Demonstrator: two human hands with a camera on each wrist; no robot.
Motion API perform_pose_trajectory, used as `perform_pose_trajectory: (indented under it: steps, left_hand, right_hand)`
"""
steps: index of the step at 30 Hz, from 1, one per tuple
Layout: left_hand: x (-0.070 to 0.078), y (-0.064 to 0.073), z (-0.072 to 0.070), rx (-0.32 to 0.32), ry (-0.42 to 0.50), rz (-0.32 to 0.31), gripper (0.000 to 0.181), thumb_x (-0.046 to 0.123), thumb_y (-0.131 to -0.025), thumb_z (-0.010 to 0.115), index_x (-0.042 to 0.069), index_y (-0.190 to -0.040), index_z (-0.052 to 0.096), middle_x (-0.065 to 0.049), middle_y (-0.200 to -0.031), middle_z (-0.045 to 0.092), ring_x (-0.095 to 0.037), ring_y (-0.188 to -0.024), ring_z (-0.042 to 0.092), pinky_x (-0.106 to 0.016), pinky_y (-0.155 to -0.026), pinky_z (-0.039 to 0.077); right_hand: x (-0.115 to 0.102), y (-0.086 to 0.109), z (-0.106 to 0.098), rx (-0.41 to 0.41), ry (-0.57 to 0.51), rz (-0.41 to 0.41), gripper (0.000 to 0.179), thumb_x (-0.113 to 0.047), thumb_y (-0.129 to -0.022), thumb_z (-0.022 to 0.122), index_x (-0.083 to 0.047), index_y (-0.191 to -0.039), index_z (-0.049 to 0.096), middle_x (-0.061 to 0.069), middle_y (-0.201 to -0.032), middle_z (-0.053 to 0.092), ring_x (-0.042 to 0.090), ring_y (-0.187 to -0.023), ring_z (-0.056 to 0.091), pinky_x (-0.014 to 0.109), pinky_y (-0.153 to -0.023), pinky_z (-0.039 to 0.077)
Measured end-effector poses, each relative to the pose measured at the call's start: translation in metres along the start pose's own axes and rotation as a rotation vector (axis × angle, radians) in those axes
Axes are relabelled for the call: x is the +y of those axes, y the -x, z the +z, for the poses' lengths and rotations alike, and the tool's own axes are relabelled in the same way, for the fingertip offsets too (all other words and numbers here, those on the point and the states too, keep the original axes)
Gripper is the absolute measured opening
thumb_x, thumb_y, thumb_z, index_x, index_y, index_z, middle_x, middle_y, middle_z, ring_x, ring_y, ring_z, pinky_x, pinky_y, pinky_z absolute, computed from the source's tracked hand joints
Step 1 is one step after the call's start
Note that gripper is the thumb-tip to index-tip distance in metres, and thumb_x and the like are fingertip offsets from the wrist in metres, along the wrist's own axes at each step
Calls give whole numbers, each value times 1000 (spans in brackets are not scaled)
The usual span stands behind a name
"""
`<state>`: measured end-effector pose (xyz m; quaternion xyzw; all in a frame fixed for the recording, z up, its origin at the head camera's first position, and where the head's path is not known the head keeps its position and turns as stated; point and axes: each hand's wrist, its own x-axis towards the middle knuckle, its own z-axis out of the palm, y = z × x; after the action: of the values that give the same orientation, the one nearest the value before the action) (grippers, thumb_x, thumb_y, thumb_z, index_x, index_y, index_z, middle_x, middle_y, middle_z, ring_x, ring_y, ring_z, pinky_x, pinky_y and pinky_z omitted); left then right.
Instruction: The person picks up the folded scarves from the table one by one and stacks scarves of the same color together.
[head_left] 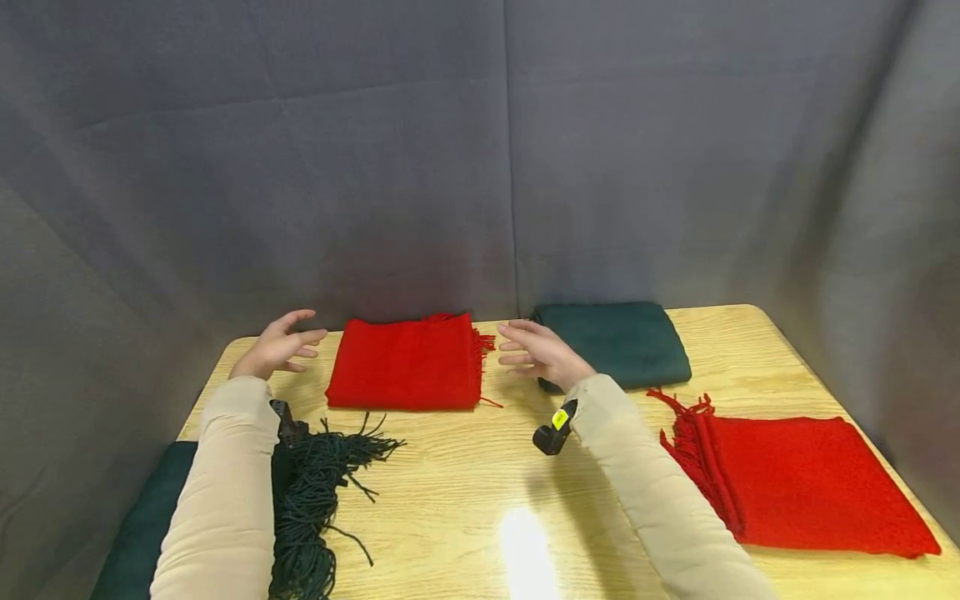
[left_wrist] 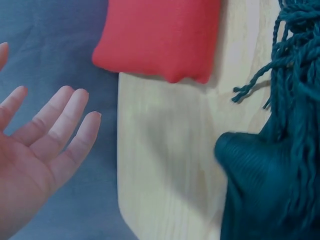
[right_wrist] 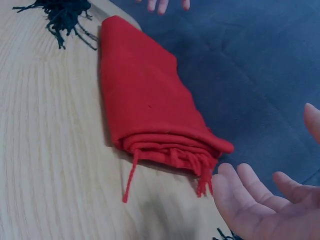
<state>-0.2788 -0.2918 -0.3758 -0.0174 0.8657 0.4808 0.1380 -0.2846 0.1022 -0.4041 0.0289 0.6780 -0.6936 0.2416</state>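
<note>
My left hand [head_left: 277, 346] hovers over the table's back left, fingers loosely spread and holding nothing. To its right lies a folded red scarf [head_left: 405, 364] with fringe at its right end. My right hand [head_left: 543, 354] is raised between that scarf and a folded dark green scarf [head_left: 615, 343], its fingers relaxed and grasping nothing. In the right wrist view the red scarf's [right_wrist: 145, 90] layered, fringed end sits near my right fingertips. Below my left forearm is another dark green scarf [left_wrist: 270, 185] with long twisted fringe; the sleeve hides part of it in the head view.
A second red scarf [head_left: 817, 483] lies folded at the right, fringe pointing left. The light wooden table [head_left: 442, 492] has rounded back corners. A grey curtain [head_left: 405, 167] hangs behind and along both sides. A black wrist camera [head_left: 553, 432] sticks out below the right sleeve.
</note>
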Motion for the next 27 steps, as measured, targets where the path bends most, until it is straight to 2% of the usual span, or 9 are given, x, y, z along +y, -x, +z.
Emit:
perform_pose_trajectory:
  steps: [6,11,14,16,18,20,23,25,27]
  left_hand:
    - [-8,0,10,-27,52,-17,73,35,-93,48,7,-146,7,-29,-139,25,-46,-120,36,-55,-93,36]
    - [-17,-1,17,-17,76,-42,73,35,-93,49,9,-146,7,-28,-142,19,-47,-123,31,-56,-92,36]
    - [-22,-4,23,0,81,-47,74,36,-92,50,10,-146,8,-28,-141,21,-46,-122,32,-55,-90,39]
    - [-25,-7,27,5,85,-50,76,38,-91,51,11,-147,7,-28,-135,28,-44,-115,37,-54,-86,42]
    - [-27,-9,32,2,91,-50,78,39,-90,52,11,-147,7,-27,-125,35,-41,-104,41,-51,-83,43]
    - [-29,-12,36,-1,99,-55,80,41,-89,53,10,-146,8,-26,-124,36,-39,-101,43,-51,-81,44]
    - [-31,-14,42,-26,135,-70,81,39,-89,54,10,-147,5,-28,-135,29,-44,-112,43,-54,-84,43]
    - [-33,-15,44,-36,157,-93,81,38,-88,55,12,-147,5,-26,-144,19,-46,-121,36,-56,-88,40]
    - [-33,-16,45,-46,175,-107,80,36,-89,54,14,-147,4,-26,-146,15,-47,-124,32,-57,-91,36]
  right_hand:
    - [5,-4,8,12,-19,29,64,-34,-88,59,-10,-140,30,23,-134,38,38,-115,47,49,-94,38]
    - [11,-12,14,21,-47,46,66,-34,-89,57,-13,-143,25,24,-136,35,41,-117,43,52,-92,38]
    - [20,-25,12,18,-75,58,76,-39,-83,63,-16,-144,23,23,-135,34,41,-115,45,52,-87,43]
    - [26,-32,10,22,-92,76,80,-41,-80,67,-19,-144,24,22,-135,35,41,-115,45,51,-84,44]
    - [28,-34,10,28,-109,88,82,-41,-78,69,-21,-144,24,21,-137,34,41,-115,44,51,-84,44]
    - [27,-29,13,44,-116,106,78,-38,-81,67,-22,-144,24,21,-138,33,41,-116,43,52,-87,42]
    - [27,-21,18,67,-134,124,73,-35,-84,64,-22,-144,24,22,-138,32,40,-115,44,53,-90,40]
    - [30,-21,20,73,-151,137,72,-33,-84,63,-22,-144,24,22,-138,32,40,-114,46,52,-90,40]
    - [32,-21,22,75,-159,137,72,-33,-84,63,-22,-144,23,22,-138,32,39,-114,47,52,-90,40]
